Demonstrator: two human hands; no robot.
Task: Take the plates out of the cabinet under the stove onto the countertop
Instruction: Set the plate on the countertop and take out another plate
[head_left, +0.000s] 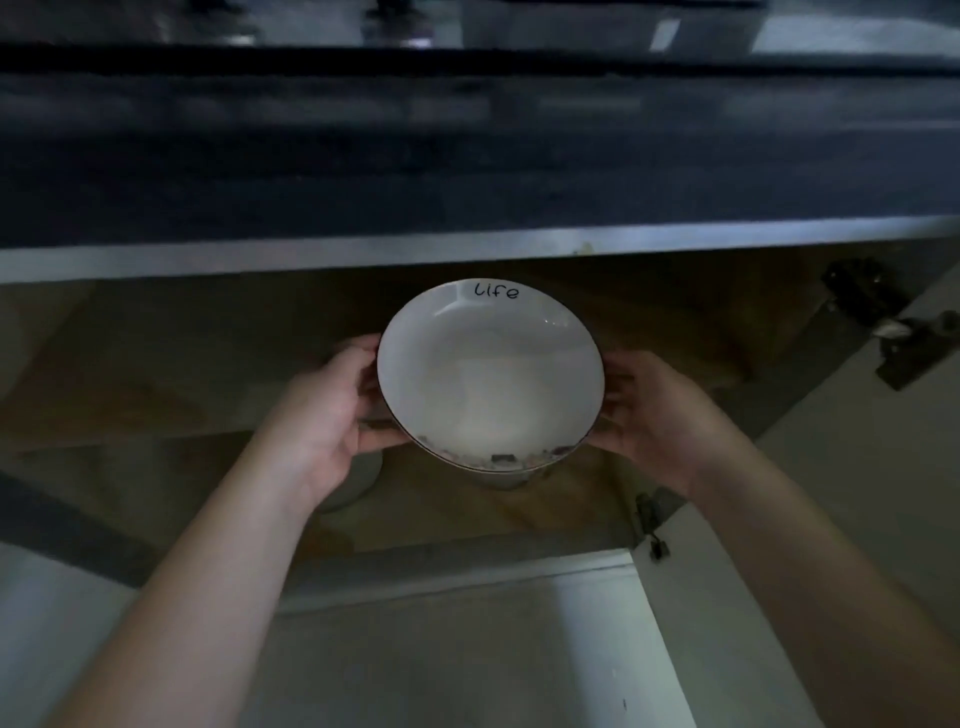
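Two bare hands grip a round white ceramic plate (491, 376) with a thin dark rim, held level in front of the open cabinet (649, 322) beneath the stove. The left hand (324, 415) clasps the plate's left edge, fingers curled underneath; the right hand (657, 415) clasps the right edge the same way, so the two hands sit apart with the plate between them. The word "life" is written in dark script on the far inner rim, and a band of dark printed marks runs along the near inner rim. Below the plate, a pale rounded piece of crockery (353, 483) rests on the wooden cabinet shelf, partly hidden by the left wrist; its exact shape cannot be told. A white cabinet door (831, 519) stands open at the right, with dark metal hinges (893, 332) on its inner face. Above the opening runs a pale metal strip (363, 252) under the dark stove front (467, 156), which is blurred.
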